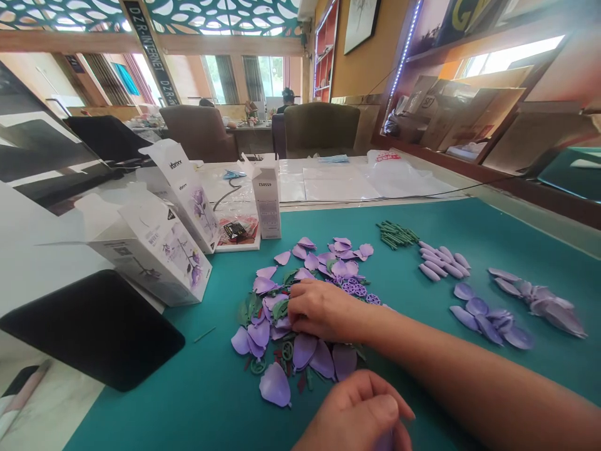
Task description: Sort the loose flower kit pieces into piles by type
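Observation:
On the green mat lies a loose pile of purple petals (275, 383) mixed with green leaves, small dark red pieces and purple rings (353, 287). My right hand (323, 310) reaches into the middle of this pile, its fingers curled down among the petals; their tips, and anything between them, are hidden. Nearer to me, my left hand (359, 410) is curled at the bottom edge of the picture, thumb bent over the fingers. A bit of a purple petal (384, 441) shows beneath its thumb, mostly covered by the hand.
Sorted groups lie at the right: green stems (397, 235), slim lilac pieces (444, 262), rounded purple petals (491, 318) and pale petals (554, 304). At the left stand white boxes (176, 250) and a black tablet-like slab (94, 326). A narrow box (267, 200) stands behind the pile.

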Demonstrator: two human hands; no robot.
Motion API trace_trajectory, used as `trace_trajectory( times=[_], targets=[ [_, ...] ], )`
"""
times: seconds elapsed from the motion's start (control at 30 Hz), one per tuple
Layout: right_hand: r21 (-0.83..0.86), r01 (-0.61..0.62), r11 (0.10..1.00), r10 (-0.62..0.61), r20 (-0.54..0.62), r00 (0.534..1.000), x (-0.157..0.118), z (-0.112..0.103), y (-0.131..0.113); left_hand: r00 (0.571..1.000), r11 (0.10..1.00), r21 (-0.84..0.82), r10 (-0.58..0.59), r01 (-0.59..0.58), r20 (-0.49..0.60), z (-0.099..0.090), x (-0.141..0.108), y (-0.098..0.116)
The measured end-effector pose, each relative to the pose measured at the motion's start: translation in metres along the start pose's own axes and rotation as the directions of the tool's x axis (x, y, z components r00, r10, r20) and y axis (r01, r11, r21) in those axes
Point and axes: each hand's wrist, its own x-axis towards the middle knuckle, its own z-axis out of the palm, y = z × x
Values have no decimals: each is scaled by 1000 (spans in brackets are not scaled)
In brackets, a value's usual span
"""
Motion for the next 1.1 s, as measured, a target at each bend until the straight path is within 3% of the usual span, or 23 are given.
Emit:
trace_trajectory(
  times=[0.1,0.2,0.3,0.4,0.5,0.57,0.63,0.73,0.8,0.97,1.1],
  targets=[
    [277,-75,958,78,0,997,-3,-12,2,998,997,-62,37,-35,42,1,2,-6],
    [555,-131,821,127,45,991,-8,-30,5,998,964,-258,64,-62,-1,0,3,-6],
    [735,-96,671,32,101,994,-16,-50,9,996,883,-467,14,-53,-86,-3,0,3],
    [770,-8,638,-146,131,981,-25,-66,13,983,827,-549,25,-123,-183,-5,-5,14],
    [761,-1,648,-274,235,933,-30,-72,15,976,800,-577,47,-166,-215,-4,-9,21],
    [786,-66,614,-301,310,902,-31,-72,14,971,792,-580,63,-189,-231,-3,-10,23],
    [792,-120,599,-246,325,913,-29,-70,12,967,800,-569,53,-190,-249,-3,-10,23],
    [697,-113,708,-47,207,977,-22,-63,5,971,843,-525,-10,-121,-239,-4,-8,17],
    [585,-92,805,37,106,994,-14,-56,-3,980,887,-454,-14,-78,-197,-5,-5,10],
    [198,32,980,-33,0,999,10,-32,-24,993,968,-235,69,-89,-91,-9,2,-7],
    [-180,101,978,-96,38,995,30,-13,-31,998,992,-103,70,-70,-4,-14,4,-11]
  ],
)
